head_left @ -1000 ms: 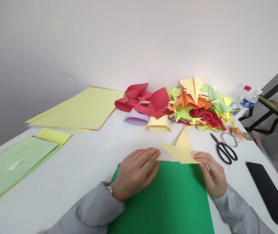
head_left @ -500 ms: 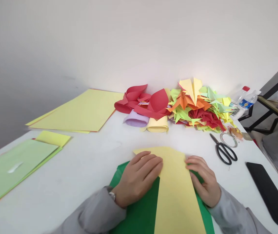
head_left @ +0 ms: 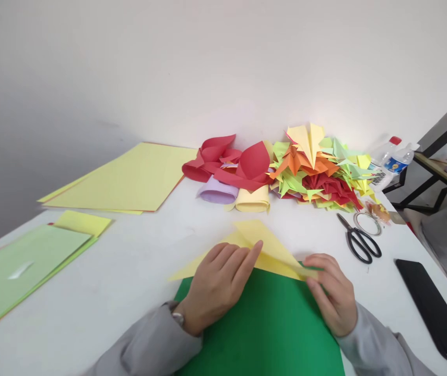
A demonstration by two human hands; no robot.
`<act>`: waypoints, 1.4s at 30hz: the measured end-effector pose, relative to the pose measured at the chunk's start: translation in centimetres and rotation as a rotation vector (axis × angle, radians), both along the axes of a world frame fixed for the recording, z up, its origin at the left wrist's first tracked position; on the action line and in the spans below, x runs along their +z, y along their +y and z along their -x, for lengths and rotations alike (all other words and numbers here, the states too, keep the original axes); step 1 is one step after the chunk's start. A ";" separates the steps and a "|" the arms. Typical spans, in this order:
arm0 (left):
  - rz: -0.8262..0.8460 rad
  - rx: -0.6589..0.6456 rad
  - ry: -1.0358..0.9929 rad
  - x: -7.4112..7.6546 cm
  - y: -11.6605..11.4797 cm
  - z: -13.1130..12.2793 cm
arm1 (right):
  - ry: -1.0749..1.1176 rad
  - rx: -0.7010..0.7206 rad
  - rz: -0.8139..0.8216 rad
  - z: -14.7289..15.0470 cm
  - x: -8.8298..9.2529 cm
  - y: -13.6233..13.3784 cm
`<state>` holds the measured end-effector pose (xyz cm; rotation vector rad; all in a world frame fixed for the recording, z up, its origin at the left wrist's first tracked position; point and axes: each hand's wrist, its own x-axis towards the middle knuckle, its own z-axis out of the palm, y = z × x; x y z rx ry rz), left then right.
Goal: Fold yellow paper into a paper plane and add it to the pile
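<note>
A sheet of yellow paper, partly folded, lies over a green sheet at the front of the table. My left hand rests bent on the left half of the yellow paper and holds it down, its index finger pointing along the fold; the thumb is hidden. At the right corner of the yellow paper, my right hand pinches the folded edge between thumb and fingers, just above the green sheet.
Black scissors, a tape roll and a black phone-like slab lie at right. Behind stand folded paper shapes, rolled red paper and bottles. Paper stacks lie left.
The long yellow flap that reached toward me over the green sheet has been folded away, baring the green sheet. A yellow point now spreads left past my left hand. My right hand has closed on the edge.
</note>
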<state>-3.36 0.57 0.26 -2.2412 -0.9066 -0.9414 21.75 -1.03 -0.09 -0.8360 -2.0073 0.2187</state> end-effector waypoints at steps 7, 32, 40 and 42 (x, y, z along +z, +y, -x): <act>0.059 -0.011 -0.046 -0.3 0.0 -0.1 | 0.126 -0.377 0.287 -0.9 -2.0 1.5; 0.143 0.094 -0.026 0.2 -0.1 -0.4 | -0.427 -0.034 -0.324 0.4 -0.5 0.8; 0.166 -0.226 0.026 -0.6 -2.4 -3.8 | -0.411 0.036 -0.421 1.7 -0.1 -0.7; 0.171 -0.228 0.023 -0.7 -2.4 -3.9 | -0.417 0.032 -0.423 1.6 -0.2 -0.8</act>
